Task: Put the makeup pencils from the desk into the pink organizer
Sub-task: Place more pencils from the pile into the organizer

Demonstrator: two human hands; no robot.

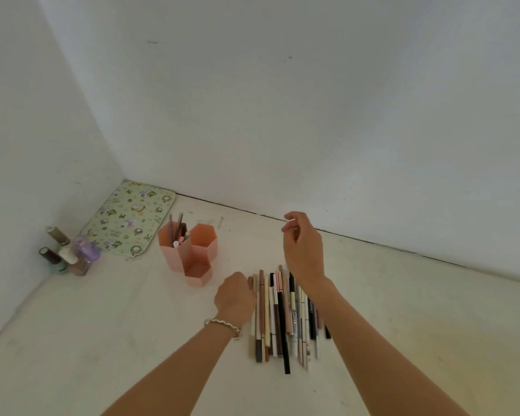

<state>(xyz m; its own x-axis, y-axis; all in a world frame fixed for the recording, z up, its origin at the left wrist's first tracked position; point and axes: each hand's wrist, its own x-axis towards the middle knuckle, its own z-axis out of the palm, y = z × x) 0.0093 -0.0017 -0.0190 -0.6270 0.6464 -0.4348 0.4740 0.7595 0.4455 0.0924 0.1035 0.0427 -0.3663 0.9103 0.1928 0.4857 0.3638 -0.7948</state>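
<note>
Pale pencils (285, 316) (in a row) touch left hand (236, 295) fingers — right hand (302, 250) above.

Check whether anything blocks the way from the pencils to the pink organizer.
Nothing visible does. Bare desk lies between the pencils and the organizer. Only the left hand rests at the row's near edge.

A green patterned mat (129, 219) lay in the desk's (102, 325) far left corner. Nail polish bottles (65, 255) stood clustered at the left edge, just beside it.
</note>
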